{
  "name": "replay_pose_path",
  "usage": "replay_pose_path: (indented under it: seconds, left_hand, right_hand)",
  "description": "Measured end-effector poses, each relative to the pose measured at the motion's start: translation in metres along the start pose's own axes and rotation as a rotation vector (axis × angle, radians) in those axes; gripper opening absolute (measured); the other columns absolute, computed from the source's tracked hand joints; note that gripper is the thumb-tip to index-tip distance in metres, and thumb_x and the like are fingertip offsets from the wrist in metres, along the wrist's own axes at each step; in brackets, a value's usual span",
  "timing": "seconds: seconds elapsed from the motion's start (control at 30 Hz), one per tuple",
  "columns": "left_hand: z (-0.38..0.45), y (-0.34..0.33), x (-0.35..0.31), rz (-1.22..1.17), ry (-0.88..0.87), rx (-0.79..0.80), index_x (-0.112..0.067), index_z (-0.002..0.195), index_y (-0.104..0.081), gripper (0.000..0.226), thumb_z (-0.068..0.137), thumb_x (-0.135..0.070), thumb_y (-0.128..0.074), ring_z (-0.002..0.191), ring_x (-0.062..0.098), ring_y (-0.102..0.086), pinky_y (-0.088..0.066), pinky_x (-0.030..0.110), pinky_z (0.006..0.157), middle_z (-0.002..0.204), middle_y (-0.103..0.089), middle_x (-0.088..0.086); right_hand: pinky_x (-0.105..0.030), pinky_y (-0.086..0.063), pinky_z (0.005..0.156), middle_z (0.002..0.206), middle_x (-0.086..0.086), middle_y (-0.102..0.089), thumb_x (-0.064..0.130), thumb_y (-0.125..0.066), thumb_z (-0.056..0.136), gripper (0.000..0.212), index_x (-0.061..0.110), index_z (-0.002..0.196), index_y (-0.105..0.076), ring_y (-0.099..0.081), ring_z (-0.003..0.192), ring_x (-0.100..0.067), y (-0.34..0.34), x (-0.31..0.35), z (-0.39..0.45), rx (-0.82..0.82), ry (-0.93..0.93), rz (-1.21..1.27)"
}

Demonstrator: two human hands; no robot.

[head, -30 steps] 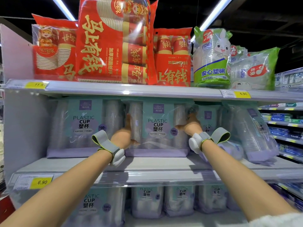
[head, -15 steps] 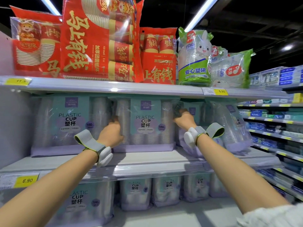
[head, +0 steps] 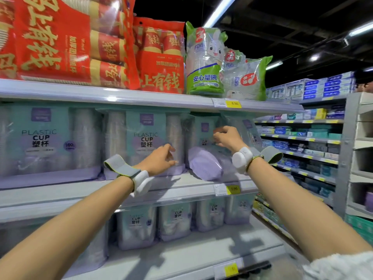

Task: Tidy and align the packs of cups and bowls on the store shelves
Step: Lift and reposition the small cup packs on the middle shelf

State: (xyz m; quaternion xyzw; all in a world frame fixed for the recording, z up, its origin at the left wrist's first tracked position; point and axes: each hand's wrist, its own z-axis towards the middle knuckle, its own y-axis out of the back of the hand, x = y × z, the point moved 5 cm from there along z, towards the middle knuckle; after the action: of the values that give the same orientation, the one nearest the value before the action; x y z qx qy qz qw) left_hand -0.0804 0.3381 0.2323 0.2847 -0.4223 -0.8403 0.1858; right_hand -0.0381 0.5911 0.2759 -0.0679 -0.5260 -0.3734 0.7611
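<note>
My right hand (head: pixel 227 138) pinches the tipped small cup pack (head: pixel 205 156) near its top, my left hand (head: pixel 160 160) rests loose-fingered on the big pack (head: pixel 145 142) — best I stand the small one upright, flush beside it.

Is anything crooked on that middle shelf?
Yes. A clear plastic cup pack with a purple base, beside the right hand, leans tipped over with its base showing, while the neighbouring teal-labelled packs stand upright.

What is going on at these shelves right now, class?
A person is tidying packs of plastic cups on the middle shelf of a store. The left hand rests against the right side of a big cup pack that stands upright. The right hand holds a smaller pack beside it, which is tipped over with its purple bottom facing out, so it is not yet straight.
</note>
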Motion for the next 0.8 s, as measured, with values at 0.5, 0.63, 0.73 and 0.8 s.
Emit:
replay_pose_path:
  seconds: [0.5,0.63,0.73,0.8]
  left_hand:
    - [0.073,-0.053,-0.055,-0.093,0.213,-0.099,-0.003,0.12,-0.055,0.055,0.094,-0.051,-0.05,0.109,0.031,-0.058,-0.041,0.032,0.083,0.121,-0.061,0.015]
    - [0.087,-0.066,-0.061,-0.137,0.319,-0.075,-0.006,0.132,-0.051,0.067,0.09,-0.059,-0.051,0.119,0.029,-0.056,-0.043,0.031,0.096,0.134,-0.058,0.012]
    - [0.094,-0.072,-0.052,-0.185,0.411,-0.047,-0.007,0.135,-0.049,0.083,0.08,-0.068,-0.058,0.119,0.029,-0.056,-0.045,0.036,0.103,0.136,-0.057,0.009]
    - [0.096,-0.074,-0.05,-0.199,0.448,-0.037,-0.006,0.138,-0.046,0.088,0.076,-0.065,-0.065,0.12,0.028,-0.055,-0.046,0.033,0.1,0.138,-0.054,0.009]
  right_hand:
    - [-0.037,-0.057,0.072,0.101,-0.021,-0.071,0.006,-0.056,0.082,0.018,0.022,0.076,-0.06,-0.069,0.091,-0.033,0.103,-0.049,0.032,-0.076,0.082,0.057]
    - [-0.042,-0.053,0.087,0.111,-0.017,-0.067,0.013,-0.064,0.081,0.022,0.01,0.103,-0.063,-0.062,0.093,-0.025,0.133,-0.061,0.043,-0.201,0.13,-0.054]
    - [-0.046,-0.042,0.103,0.14,-0.015,-0.042,0.044,-0.074,0.075,0.078,0.009,0.135,-0.039,-0.044,0.126,-0.033,0.145,-0.083,0.058,-0.15,-0.019,-0.159]
    - [-0.049,-0.035,0.11,0.148,-0.011,-0.035,0.074,-0.074,0.053,0.121,0.015,0.146,-0.025,-0.035,0.136,-0.034,0.146,-0.099,0.067,-0.018,-0.099,-0.225]
